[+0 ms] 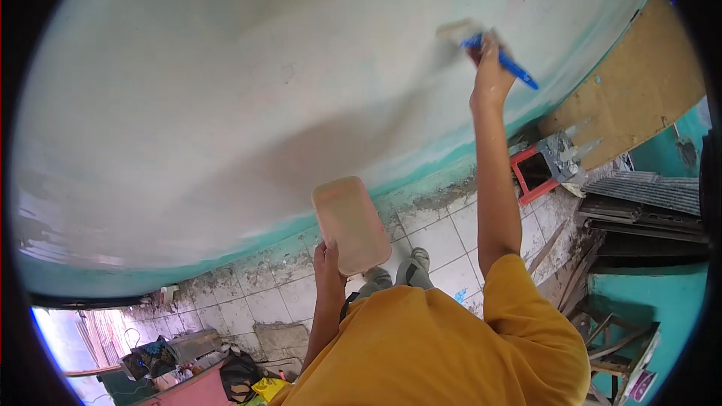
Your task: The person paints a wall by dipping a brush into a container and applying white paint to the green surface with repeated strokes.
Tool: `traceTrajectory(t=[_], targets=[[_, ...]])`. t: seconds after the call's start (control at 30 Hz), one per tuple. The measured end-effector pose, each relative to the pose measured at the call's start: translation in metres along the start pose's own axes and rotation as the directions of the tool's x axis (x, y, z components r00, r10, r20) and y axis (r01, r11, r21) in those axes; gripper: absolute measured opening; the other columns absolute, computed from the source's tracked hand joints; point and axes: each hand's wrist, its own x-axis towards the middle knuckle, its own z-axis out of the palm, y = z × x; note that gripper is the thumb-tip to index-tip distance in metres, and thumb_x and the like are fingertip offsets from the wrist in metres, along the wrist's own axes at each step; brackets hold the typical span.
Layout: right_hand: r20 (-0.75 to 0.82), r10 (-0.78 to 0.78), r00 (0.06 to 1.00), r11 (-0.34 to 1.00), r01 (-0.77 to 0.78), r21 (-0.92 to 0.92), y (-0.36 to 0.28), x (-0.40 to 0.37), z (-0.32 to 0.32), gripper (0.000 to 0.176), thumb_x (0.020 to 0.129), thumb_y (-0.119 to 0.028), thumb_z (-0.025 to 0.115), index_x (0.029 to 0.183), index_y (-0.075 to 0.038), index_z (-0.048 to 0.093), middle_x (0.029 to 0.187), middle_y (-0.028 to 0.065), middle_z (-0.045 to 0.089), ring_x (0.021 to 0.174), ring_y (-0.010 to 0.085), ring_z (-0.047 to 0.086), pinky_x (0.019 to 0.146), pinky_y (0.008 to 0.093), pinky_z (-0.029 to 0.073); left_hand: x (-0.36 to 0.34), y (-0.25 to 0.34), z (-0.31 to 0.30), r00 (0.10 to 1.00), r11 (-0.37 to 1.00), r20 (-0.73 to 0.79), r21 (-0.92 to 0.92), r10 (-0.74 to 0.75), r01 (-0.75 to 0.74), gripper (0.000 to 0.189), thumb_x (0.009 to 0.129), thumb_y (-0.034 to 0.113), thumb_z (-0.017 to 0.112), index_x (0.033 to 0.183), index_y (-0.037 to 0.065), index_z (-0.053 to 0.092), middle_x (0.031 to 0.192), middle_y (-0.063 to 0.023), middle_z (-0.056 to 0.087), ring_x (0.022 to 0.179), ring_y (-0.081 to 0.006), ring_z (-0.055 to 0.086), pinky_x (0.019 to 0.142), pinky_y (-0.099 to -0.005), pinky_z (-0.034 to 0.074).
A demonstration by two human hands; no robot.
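My right hand (490, 68) is raised to the wall (226, 75), its fingers wrapped round a paintbrush with a blue handle (520, 74). The pale bristles (456, 28) are at the wall's surface, slightly smeared by motion. Whitish paint covers most of the wall, with turquoise showing along its lower edge. Lower down, my left hand (326, 257) grips the near left side of a shallow, pinkish plastic tub (374, 218). Some of its fingers are hidden beneath the tub. A pale layer, looking like paint, lies inside.
A red and grey plastic stool (535, 194) stands near the wall at right. Behind it are a brown board (632, 83) and stacked corrugated sheets (647, 192). Worn white tiles (436, 240) surround my feet. A black bag (239, 376) and clutter sit at lower left.
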Motion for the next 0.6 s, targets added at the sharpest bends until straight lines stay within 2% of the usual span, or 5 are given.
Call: traceTrajectory(t=[0.13, 0.3, 0.47, 0.53, 0.6], targets=[[0.084, -0.109, 0.991, 0.985, 0.096, 0.145, -0.030, -0.004, 0.007, 0.039, 0.097, -0.016, 0.061, 0.129, 0.004, 0.052, 0.116, 0.0143, 0.061, 0.098, 0.0199, 0.064, 0.085, 0.0306, 0.055, -0.005, 0.007, -0.004, 0.999, 1.000, 0.042, 0.023, -0.006, 0.005, 0.062, 0.098, 0.042, 0.057, 0.133, -0.005, 0.035, 0.120, -0.0175, 0.054, 0.105, -0.0232, 0.063, 0.084, -0.0348, 0.057], [0.015, 0.139, 0.990, 0.952, -0.138, 0.272, 0.076, -0.058, -0.030, 0.046, 0.098, -0.018, 0.059, 0.139, -0.005, 0.042, 0.128, 0.0144, 0.056, 0.109, 0.0204, 0.060, 0.092, 0.0317, 0.052, -0.002, 0.009, -0.019, 0.999, 0.998, 0.035, 0.069, -0.014, 0.011, 0.063, 0.098, 0.042, 0.057, 0.133, -0.006, 0.034, 0.121, -0.0176, 0.054, 0.104, -0.0228, 0.063, 0.085, -0.0352, 0.057], [-0.108, 0.249, 0.962, 0.968, -0.246, 0.042, 0.150, -0.087, -0.078, 0.045, 0.096, -0.021, 0.063, 0.130, 0.001, 0.045, 0.111, 0.0154, 0.062, 0.094, 0.0206, 0.066, 0.081, 0.0326, 0.057, -0.002, 0.014, -0.028, 0.999, 1.000, 0.049, 0.014, -0.004, 0.004, 0.063, 0.098, 0.040, 0.058, 0.133, -0.006, 0.034, 0.121, -0.0170, 0.054, 0.106, -0.0232, 0.063, 0.084, -0.0357, 0.058], [-0.138, 0.196, 0.971, 0.970, -0.212, -0.117, 0.127, -0.077, -0.064, 0.036, 0.095, -0.018, 0.063, 0.120, 0.005, 0.051, 0.098, 0.0140, 0.065, 0.081, 0.0200, 0.068, 0.072, 0.0314, 0.059, -0.001, 0.018, -0.029, 0.998, 1.000, 0.060, 0.003, -0.009, 0.009, 0.062, 0.098, 0.039, 0.058, 0.133, -0.006, 0.034, 0.121, -0.0172, 0.054, 0.106, -0.0235, 0.063, 0.085, -0.0364, 0.058], [-0.015, 0.095, 0.995, 0.985, -0.096, -0.140, 0.075, -0.054, -0.030, 0.031, 0.095, -0.016, 0.062, 0.116, 0.005, 0.054, 0.096, 0.0129, 0.065, 0.081, 0.0191, 0.067, 0.073, 0.0320, 0.059, -0.003, 0.019, -0.029, 0.997, 1.000, 0.074, -0.007, -0.025, 0.025, 0.062, 0.098, 0.039, 0.058, 0.133, -0.006, 0.034, 0.121, -0.0173, 0.054, 0.106, -0.0238, 0.063, 0.085, -0.0372, 0.058]])
